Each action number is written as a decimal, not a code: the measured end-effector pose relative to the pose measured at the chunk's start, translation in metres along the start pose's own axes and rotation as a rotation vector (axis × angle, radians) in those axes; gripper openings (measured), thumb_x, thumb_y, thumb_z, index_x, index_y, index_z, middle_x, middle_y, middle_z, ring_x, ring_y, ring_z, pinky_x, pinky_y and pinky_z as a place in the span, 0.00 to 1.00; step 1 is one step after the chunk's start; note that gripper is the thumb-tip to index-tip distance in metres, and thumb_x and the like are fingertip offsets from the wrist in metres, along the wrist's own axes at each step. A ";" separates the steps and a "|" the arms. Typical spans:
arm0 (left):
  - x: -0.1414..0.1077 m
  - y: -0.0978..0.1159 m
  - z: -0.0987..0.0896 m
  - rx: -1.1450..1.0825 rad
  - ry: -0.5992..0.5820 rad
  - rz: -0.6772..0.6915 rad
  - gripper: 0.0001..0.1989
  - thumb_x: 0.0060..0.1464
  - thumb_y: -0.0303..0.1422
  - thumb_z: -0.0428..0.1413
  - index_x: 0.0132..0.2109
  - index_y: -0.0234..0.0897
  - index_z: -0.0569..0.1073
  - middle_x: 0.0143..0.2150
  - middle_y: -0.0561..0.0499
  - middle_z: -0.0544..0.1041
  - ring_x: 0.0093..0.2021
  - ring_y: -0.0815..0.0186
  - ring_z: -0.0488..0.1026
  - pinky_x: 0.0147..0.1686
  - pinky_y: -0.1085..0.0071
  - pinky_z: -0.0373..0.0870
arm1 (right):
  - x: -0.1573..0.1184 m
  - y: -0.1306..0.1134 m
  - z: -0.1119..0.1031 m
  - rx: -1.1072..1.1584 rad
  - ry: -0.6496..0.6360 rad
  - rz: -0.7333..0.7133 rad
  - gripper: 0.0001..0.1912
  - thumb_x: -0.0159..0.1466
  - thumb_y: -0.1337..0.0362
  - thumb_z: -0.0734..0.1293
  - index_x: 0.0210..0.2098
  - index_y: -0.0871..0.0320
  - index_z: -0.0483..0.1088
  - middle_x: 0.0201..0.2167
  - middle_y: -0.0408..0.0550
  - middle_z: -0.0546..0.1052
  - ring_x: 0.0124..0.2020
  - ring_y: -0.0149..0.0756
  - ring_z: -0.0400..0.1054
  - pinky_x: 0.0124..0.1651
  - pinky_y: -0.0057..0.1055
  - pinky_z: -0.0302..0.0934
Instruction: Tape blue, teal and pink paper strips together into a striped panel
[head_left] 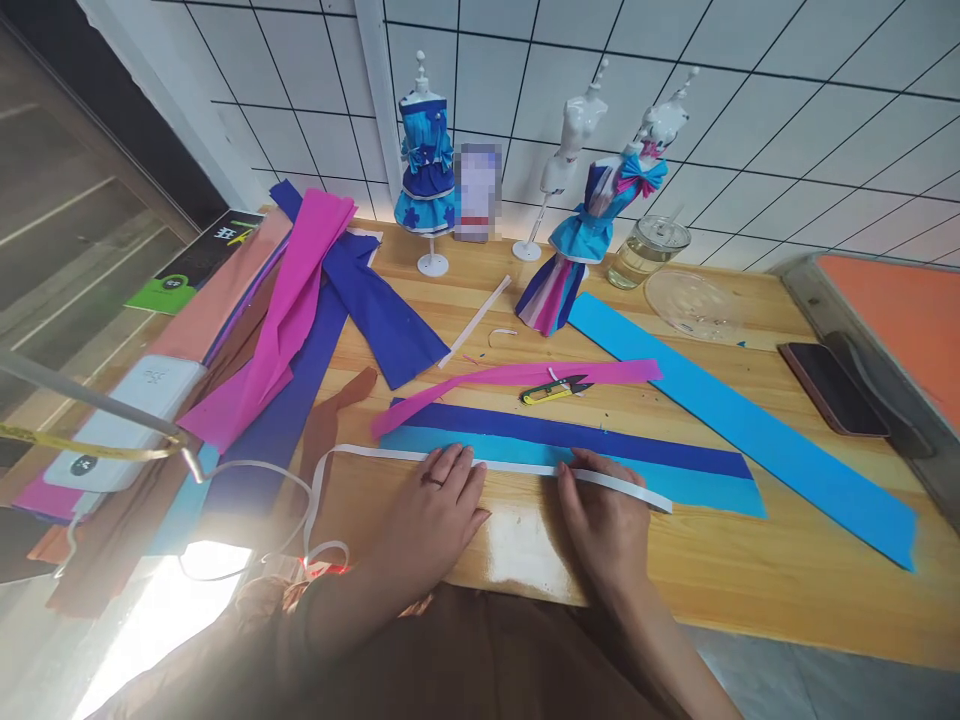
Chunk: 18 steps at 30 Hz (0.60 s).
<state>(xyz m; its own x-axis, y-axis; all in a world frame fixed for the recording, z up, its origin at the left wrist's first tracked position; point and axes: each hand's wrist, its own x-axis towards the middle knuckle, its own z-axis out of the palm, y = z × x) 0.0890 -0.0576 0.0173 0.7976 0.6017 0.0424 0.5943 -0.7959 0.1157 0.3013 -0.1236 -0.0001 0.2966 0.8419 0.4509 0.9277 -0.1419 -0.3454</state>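
Note:
A white ribbon runs along the lower edge of a light-blue strip, which has a dark-blue strip along its upper side. My left hand lies with fingers spread over the ribbon and the light-blue edge. Further right, my right hand pinches the ribbon between thumb and fingers, and the ribbon's free end sticks out to the right. Yellow-handled thread snips lie on a pink strip above the blue ones.
Dressed mini mannequins and a bare one stand at the back, near a glass jar. Fabric strips and a white power bank lie left. A long blue strip and phone lie right.

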 end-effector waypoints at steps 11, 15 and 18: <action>0.002 0.000 -0.006 0.009 0.005 0.013 0.21 0.61 0.39 0.47 0.56 0.33 0.64 0.57 0.40 0.67 0.60 0.55 0.59 0.59 0.56 0.56 | -0.002 0.003 0.001 -0.033 -0.044 0.012 0.15 0.64 0.56 0.60 0.38 0.60 0.71 0.38 0.52 0.76 0.39 0.43 0.68 0.46 0.41 0.56; 0.002 -0.001 -0.006 0.009 -0.009 0.017 0.20 0.61 0.39 0.46 0.56 0.33 0.64 0.58 0.40 0.66 0.60 0.54 0.59 0.59 0.56 0.55 | -0.002 0.002 0.002 -0.052 -0.070 0.024 0.15 0.64 0.55 0.60 0.38 0.60 0.71 0.39 0.53 0.76 0.39 0.45 0.67 0.45 0.41 0.57; 0.002 -0.001 -0.006 0.002 0.012 0.017 0.20 0.61 0.39 0.46 0.56 0.33 0.65 0.57 0.40 0.67 0.60 0.55 0.60 0.59 0.56 0.56 | -0.002 0.002 0.002 -0.059 -0.070 0.024 0.16 0.64 0.55 0.59 0.39 0.60 0.71 0.39 0.53 0.76 0.39 0.45 0.67 0.45 0.42 0.57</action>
<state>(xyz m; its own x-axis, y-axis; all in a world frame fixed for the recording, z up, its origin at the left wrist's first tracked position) 0.0889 -0.0553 0.0229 0.8064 0.5886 0.0567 0.5805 -0.8063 0.1133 0.3022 -0.1240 -0.0034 0.3046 0.8717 0.3839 0.9327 -0.1913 -0.3056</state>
